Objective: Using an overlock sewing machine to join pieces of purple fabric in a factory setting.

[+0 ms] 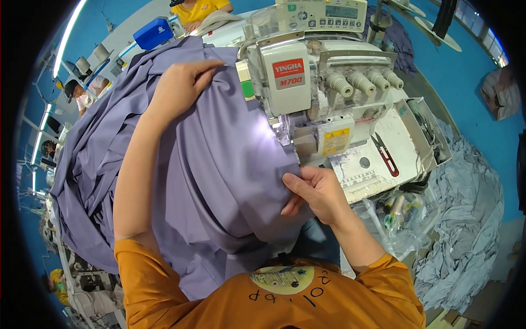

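Purple fabric [230, 142] pinched in fingers of right hand [324, 193], its edge laid forward-left of them beside sewing machine [323, 82]; grip of farther-forward left hand [178, 90] cannot be told.

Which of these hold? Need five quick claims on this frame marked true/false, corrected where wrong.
1. The right hand grips the cloth near its edge. True.
2. The left hand is clear of the cloth. False: it is on the cloth.
3. The snips lie on a white surface. True.
4. The grey pile is left of the machine. False: it is to the right.
5. The cloth is bright yellow. False: it is greyish purple.
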A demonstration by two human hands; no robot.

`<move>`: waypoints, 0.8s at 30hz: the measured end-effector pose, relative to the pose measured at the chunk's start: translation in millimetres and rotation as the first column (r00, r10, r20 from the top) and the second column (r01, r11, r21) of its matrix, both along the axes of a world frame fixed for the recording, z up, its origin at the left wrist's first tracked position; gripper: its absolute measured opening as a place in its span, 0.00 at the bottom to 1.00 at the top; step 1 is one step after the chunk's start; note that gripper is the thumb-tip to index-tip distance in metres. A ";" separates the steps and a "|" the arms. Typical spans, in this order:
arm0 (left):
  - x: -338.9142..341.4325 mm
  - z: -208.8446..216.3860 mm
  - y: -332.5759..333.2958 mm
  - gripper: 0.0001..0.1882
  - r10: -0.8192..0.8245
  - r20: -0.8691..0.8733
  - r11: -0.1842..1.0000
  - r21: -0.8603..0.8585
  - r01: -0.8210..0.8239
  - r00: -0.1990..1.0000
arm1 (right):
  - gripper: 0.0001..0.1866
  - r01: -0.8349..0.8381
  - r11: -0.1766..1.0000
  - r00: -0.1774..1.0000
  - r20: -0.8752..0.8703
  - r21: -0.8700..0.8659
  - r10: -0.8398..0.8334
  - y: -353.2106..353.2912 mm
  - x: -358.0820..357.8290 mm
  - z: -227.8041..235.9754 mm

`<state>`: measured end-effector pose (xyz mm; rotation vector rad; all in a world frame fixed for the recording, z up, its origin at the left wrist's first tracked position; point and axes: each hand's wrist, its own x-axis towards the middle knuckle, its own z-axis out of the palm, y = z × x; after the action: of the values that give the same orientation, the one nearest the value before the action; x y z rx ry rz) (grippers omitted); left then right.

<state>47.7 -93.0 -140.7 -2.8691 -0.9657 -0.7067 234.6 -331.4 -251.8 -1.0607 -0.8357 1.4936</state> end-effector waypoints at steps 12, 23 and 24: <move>-3.5 34.0 89.4 0.14 0.030 -0.041 0.978 0.207 -0.020 0.999 | 0.18 -0.018 1.000 1.000 0.005 -0.022 0.018 -0.2 -0.5 -0.5; 10.9 92.1 101.8 0.13 0.011 0.177 0.896 0.436 -0.089 0.984 | 0.17 -0.039 0.998 0.999 0.000 -0.039 0.039 -0.7 1.2 2.0; 9.3 99.5 101.8 0.13 0.026 0.180 0.852 0.511 -0.116 0.983 | 0.17 -0.040 0.998 0.999 0.000 -0.039 0.040 -0.7 0.5 2.3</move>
<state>57.0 8.9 -41.3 -2.3168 -0.7423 -1.0311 235.1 -332.1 -249.5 -1.0787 -0.8358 1.5486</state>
